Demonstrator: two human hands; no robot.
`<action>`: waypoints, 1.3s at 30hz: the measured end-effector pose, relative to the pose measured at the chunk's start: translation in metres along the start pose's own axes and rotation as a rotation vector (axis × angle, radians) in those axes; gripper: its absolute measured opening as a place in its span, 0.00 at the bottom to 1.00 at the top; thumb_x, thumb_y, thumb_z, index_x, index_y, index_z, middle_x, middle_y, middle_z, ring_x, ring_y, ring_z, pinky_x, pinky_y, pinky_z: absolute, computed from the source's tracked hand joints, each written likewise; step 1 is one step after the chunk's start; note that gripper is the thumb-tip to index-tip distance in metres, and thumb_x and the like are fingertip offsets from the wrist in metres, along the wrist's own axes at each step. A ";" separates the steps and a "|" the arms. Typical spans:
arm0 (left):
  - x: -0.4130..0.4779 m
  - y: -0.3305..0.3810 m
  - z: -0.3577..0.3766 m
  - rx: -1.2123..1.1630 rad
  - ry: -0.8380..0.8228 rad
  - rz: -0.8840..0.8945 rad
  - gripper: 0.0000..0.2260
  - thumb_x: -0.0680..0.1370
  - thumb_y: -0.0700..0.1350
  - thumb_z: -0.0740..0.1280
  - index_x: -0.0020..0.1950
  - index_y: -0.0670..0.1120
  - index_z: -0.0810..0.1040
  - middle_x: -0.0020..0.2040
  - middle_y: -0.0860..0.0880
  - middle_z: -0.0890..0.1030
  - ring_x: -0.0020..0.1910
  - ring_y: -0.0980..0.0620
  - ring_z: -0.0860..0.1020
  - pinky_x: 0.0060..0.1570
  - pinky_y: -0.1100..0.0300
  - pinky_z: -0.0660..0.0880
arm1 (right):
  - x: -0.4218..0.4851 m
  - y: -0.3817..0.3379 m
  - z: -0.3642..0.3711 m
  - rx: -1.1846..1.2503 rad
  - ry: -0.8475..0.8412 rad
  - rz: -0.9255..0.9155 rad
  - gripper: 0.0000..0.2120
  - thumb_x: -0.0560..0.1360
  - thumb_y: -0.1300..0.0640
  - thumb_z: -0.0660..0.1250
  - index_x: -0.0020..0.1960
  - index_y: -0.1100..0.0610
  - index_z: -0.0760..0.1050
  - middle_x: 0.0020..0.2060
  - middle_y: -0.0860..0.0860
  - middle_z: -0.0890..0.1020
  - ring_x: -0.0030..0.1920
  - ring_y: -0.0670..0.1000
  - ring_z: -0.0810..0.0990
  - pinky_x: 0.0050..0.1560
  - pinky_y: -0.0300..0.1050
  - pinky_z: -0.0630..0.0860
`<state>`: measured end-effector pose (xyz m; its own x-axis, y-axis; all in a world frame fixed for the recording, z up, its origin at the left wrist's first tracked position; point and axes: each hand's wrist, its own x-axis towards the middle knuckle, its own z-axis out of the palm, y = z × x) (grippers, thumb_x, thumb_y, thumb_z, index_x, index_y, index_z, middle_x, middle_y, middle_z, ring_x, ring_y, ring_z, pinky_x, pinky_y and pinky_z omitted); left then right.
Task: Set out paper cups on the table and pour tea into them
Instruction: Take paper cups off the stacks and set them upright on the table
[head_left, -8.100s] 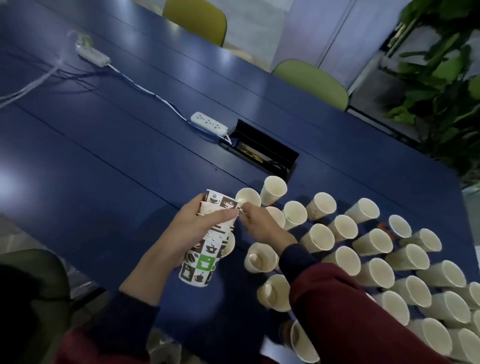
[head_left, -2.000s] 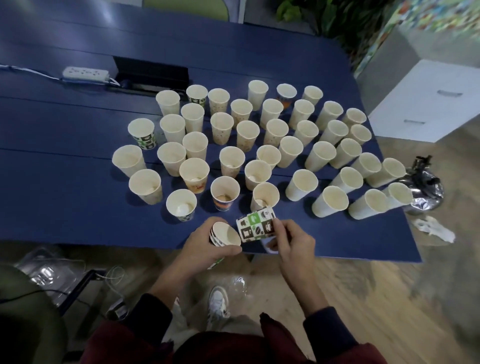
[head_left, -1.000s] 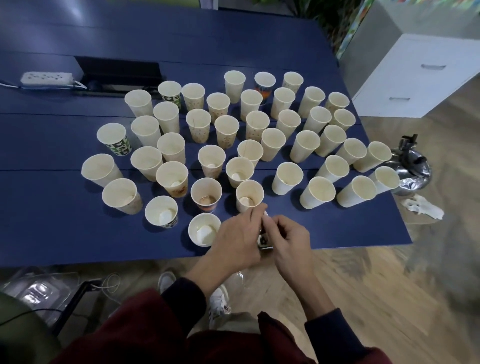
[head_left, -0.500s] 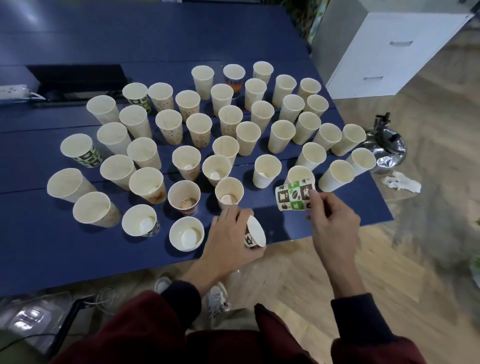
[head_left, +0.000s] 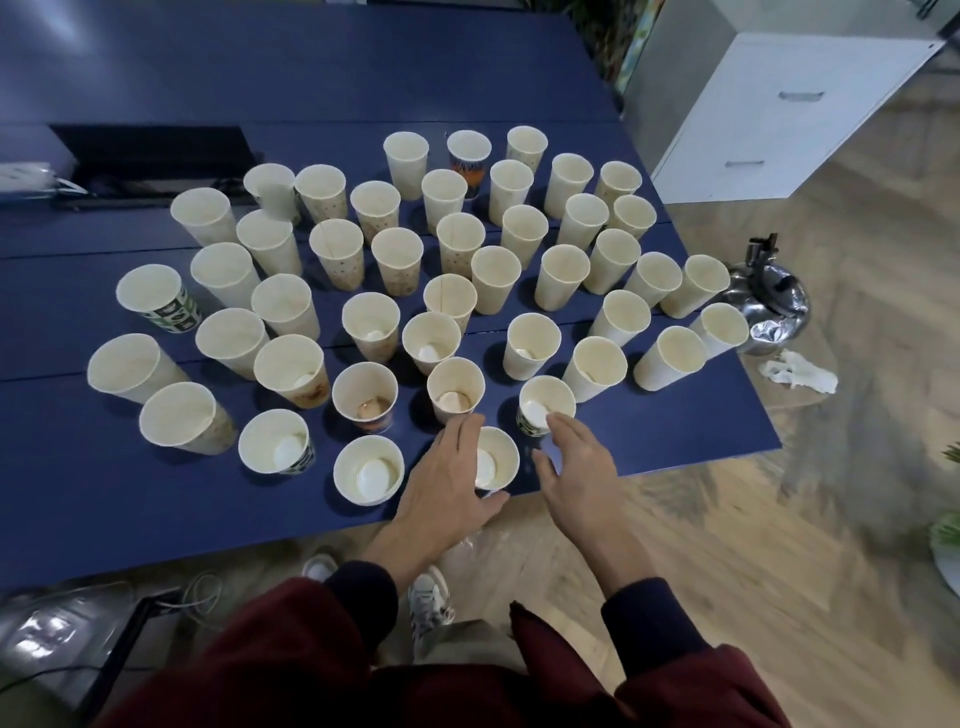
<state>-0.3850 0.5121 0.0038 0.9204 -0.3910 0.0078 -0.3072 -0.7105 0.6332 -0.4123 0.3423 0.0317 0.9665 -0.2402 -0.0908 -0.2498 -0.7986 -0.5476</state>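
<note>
Several paper cups stand upright in rough rows on the blue table (head_left: 104, 499); most are plain cream, and one at the left is green-patterned (head_left: 158, 299). A few near cups hold a little brown liquid (head_left: 366, 397). At the table's near edge my left hand (head_left: 447, 483) curls round a cream cup (head_left: 498, 460) that stands upright, fingers on its far left side and thumb at its near side. My right hand (head_left: 576, 462) is spread with straight fingers just right of it, a fingertip by the rim of a patterned cup (head_left: 545, 405).
A steel kettle (head_left: 769, 306) sits beyond the table's right end, with a crumpled white tissue (head_left: 797, 376) near it. A white drawer cabinet (head_left: 779, 119) stands at the back right. A black cable box (head_left: 150, 156) and a power strip (head_left: 26, 174) lie at the far left.
The right hand set its patterned cup down upright near the table edge and let go. The left hand stood its cup upright beside it. The view shifted slightly.
</note>
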 end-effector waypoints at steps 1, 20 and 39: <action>0.000 0.000 -0.002 0.013 0.012 0.015 0.36 0.67 0.56 0.76 0.70 0.47 0.66 0.65 0.50 0.71 0.61 0.47 0.74 0.51 0.54 0.75 | 0.000 -0.001 0.000 0.010 0.026 -0.006 0.21 0.78 0.60 0.70 0.70 0.61 0.75 0.68 0.54 0.77 0.65 0.55 0.77 0.65 0.46 0.71; -0.041 -0.049 -0.056 0.158 0.432 -0.178 0.18 0.69 0.54 0.75 0.55 0.48 0.81 0.54 0.50 0.80 0.52 0.45 0.77 0.50 0.47 0.73 | -0.004 -0.015 0.047 -0.181 -0.009 -0.354 0.05 0.71 0.57 0.77 0.41 0.55 0.81 0.40 0.48 0.80 0.38 0.54 0.79 0.28 0.50 0.75; -0.030 0.004 -0.080 -0.040 0.530 -0.115 0.18 0.73 0.57 0.68 0.55 0.45 0.79 0.51 0.50 0.78 0.48 0.55 0.76 0.45 0.66 0.70 | -0.022 -0.067 0.022 0.238 -0.030 -0.512 0.35 0.69 0.44 0.77 0.71 0.56 0.72 0.62 0.48 0.78 0.62 0.48 0.76 0.59 0.46 0.76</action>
<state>-0.3941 0.5679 0.0681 0.9466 0.0433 0.3195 -0.1978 -0.7047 0.6814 -0.4152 0.4133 0.0517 0.9629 0.1641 0.2144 0.2686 -0.6615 -0.7002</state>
